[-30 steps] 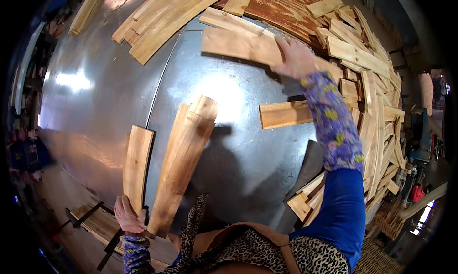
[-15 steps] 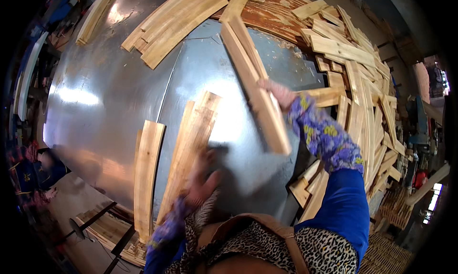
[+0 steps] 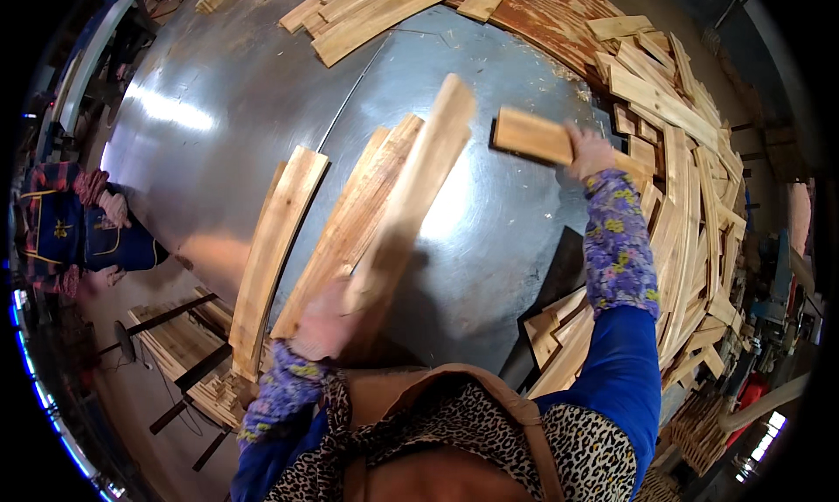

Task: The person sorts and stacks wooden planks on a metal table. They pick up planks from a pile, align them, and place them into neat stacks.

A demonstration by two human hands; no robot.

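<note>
My left hand (image 3: 323, 320), slightly blurred, is closed around the near end of a long wooden plank (image 3: 428, 166). That plank points away from me, tilted to the right, above the metal table (image 3: 489, 257). Just left of it lie several narrow planks (image 3: 358, 200) side by side, and beyond those a broader pair of planks (image 3: 288, 214). My right hand (image 3: 592, 152) reaches out to the right and grips a short wooden board (image 3: 531, 136). The board's right part runs behind the hand, and the fingertips are blurred.
A big loose pile of planks (image 3: 677, 214) covers the right side. More boards (image 3: 384, 13) lie along the far edge, beside a worn reddish panel (image 3: 559, 13). Short pieces (image 3: 559, 327) rest near my right arm. Another person (image 3: 83, 222) is at the left.
A plank from my right hand is now in my left. My right hand has moved right and taken hold of a short board. The view has shifted, and the other person shows more.
</note>
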